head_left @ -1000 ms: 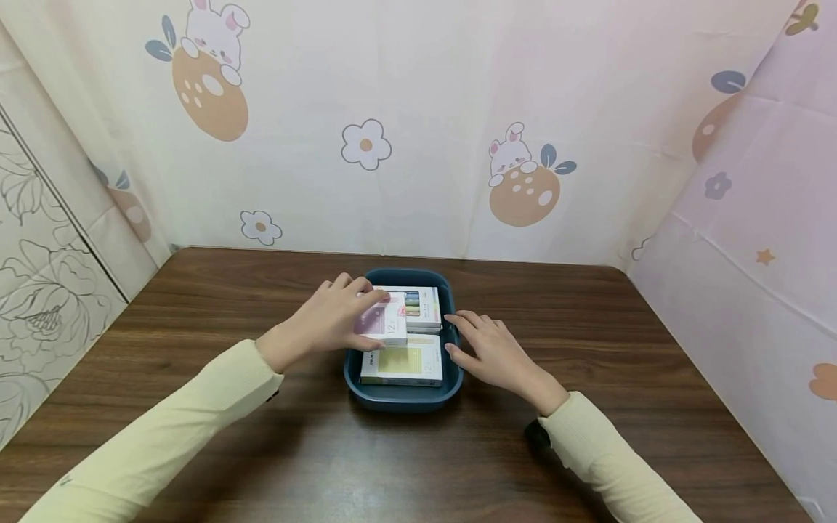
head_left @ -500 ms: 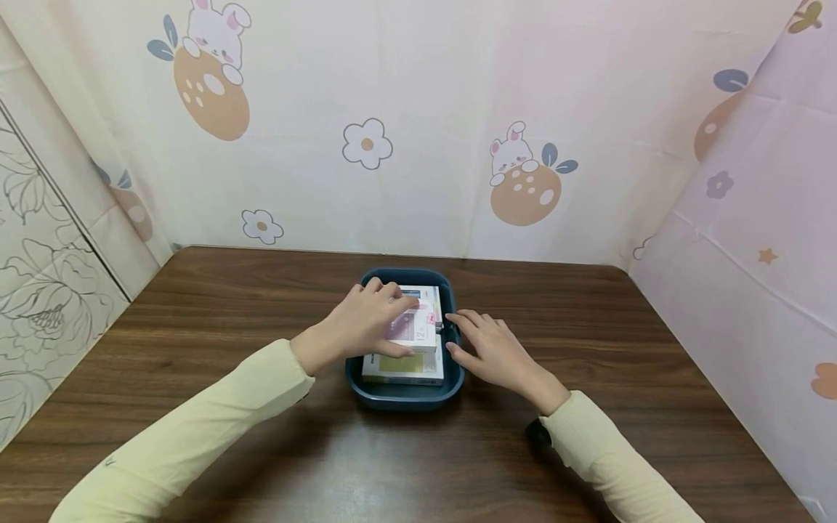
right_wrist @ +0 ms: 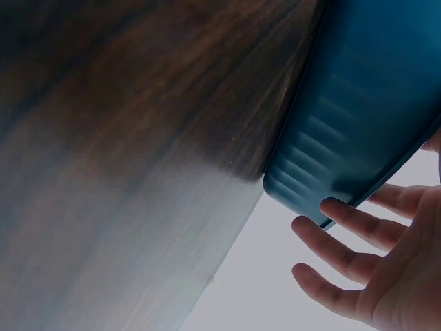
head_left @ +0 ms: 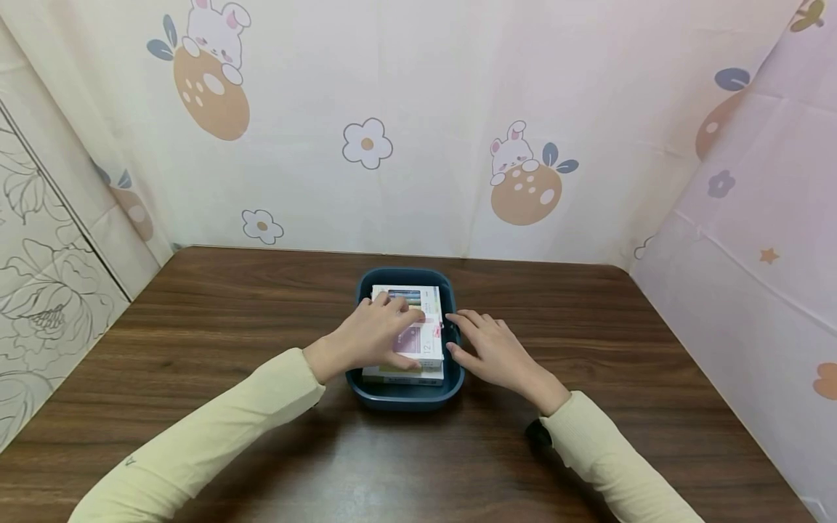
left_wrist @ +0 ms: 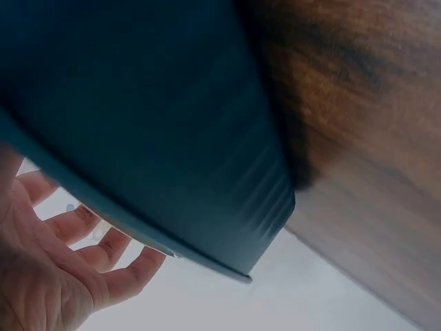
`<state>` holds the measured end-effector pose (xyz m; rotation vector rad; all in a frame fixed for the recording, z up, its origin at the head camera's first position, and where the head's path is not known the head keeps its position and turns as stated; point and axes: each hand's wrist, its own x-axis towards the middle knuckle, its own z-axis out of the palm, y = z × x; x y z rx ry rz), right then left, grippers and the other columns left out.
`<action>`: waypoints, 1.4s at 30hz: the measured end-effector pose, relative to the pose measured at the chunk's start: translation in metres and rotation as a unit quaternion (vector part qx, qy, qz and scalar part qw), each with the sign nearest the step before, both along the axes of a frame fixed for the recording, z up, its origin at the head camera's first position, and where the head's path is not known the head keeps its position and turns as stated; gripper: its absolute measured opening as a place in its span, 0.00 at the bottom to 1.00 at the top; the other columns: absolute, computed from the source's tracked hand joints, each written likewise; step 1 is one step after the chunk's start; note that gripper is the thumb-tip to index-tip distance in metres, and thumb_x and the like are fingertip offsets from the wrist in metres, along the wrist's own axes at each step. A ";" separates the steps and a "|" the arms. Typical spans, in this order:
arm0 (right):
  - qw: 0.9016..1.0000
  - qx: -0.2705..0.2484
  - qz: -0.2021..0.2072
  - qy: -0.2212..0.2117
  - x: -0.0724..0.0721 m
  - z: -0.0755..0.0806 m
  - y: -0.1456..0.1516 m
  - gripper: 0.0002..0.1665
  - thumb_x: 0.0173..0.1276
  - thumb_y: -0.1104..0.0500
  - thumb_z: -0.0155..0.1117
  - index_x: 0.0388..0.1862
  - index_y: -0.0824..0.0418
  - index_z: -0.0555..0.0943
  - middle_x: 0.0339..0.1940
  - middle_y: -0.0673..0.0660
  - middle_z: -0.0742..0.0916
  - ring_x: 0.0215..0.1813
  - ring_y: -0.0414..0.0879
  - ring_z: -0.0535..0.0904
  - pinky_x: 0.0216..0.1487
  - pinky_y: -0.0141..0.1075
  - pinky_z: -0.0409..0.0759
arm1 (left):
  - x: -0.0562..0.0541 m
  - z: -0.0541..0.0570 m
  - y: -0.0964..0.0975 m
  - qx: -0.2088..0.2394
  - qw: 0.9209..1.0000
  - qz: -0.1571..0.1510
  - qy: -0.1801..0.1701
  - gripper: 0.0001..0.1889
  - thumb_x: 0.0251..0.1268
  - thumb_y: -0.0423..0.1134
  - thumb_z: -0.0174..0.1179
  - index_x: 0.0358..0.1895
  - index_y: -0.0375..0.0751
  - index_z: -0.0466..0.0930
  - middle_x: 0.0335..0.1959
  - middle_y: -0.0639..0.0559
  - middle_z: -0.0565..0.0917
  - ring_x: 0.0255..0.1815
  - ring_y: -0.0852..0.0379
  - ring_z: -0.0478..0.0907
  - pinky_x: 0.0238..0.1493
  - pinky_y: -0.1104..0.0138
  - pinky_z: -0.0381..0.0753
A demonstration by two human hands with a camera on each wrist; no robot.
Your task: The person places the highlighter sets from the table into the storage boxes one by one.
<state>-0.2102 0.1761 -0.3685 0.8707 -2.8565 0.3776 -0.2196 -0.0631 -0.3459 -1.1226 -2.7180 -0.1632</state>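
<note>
A dark blue plastic bin [head_left: 404, 402] stands on the table with white cardboard boxes inside. My left hand [head_left: 369, 335] reaches over its left rim and grips a white box with a purple panel [head_left: 428, 353], thumb at the near side and fingers at the far side. Under it shows the edge of a green-panelled box [head_left: 425, 378]. Behind lies a white box with a window of coloured sticks [head_left: 428, 296]. At the right rim my right hand [head_left: 493, 354] is spread, fingertips by the edge. In the right wrist view, the fingers [right_wrist: 334, 245] are apart and hold nothing.
The brown wood-grain table [head_left: 261, 290] surrounds the bin. A pale curtain [head_left: 431, 181] printed with rabbits and flowers hangs behind it. A black object [head_left: 538, 434] shows below the right sleeve [head_left: 588, 436].
My left hand has carried the purple-panelled box right and slightly nearer, down onto the green-panelled box. More of the coloured-stick box shows again. The right hand has stayed in place.
</note>
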 end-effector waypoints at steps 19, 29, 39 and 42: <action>1.000 -0.001 -0.002 -0.004 0.000 -0.001 0.000 0.31 0.66 0.44 0.52 0.64 0.56 0.67 0.62 0.60 0.74 0.60 0.56 0.71 0.57 0.54 0.68 | 0.001 -0.014 0.005 -0.009 0.999 0.014 -0.028 0.38 0.43 0.71 0.58 0.58 0.53 0.72 0.51 0.49 0.76 0.45 0.52 0.69 0.43 0.59 0.75; 1.000 0.000 -0.002 -0.006 0.001 0.000 0.000 0.31 0.66 0.43 0.51 0.65 0.56 0.67 0.62 0.60 0.74 0.60 0.55 0.71 0.57 0.54 0.68 | 0.000 -0.015 0.003 -0.006 0.999 0.004 -0.037 0.39 0.44 0.72 0.56 0.59 0.54 0.71 0.53 0.49 0.76 0.46 0.52 0.70 0.44 0.57 0.76; 1.000 0.008 -0.002 -0.016 0.000 0.002 0.001 0.32 0.67 0.42 0.51 0.65 0.56 0.66 0.62 0.60 0.74 0.61 0.56 0.70 0.58 0.55 0.67 | -0.001 -0.009 -0.004 -0.008 1.000 -0.004 -0.025 0.36 0.50 0.70 0.52 0.60 0.54 0.69 0.56 0.51 0.76 0.53 0.50 0.71 0.52 0.51 0.72; 1.000 0.005 0.003 -0.017 0.000 0.005 0.002 0.33 0.67 0.41 0.50 0.65 0.57 0.66 0.62 0.59 0.74 0.61 0.56 0.70 0.58 0.55 0.67 | 0.000 -0.005 -0.008 -0.003 1.000 -0.001 -0.009 0.35 0.53 0.69 0.52 0.60 0.52 0.69 0.56 0.51 0.76 0.52 0.49 0.72 0.50 0.52 0.72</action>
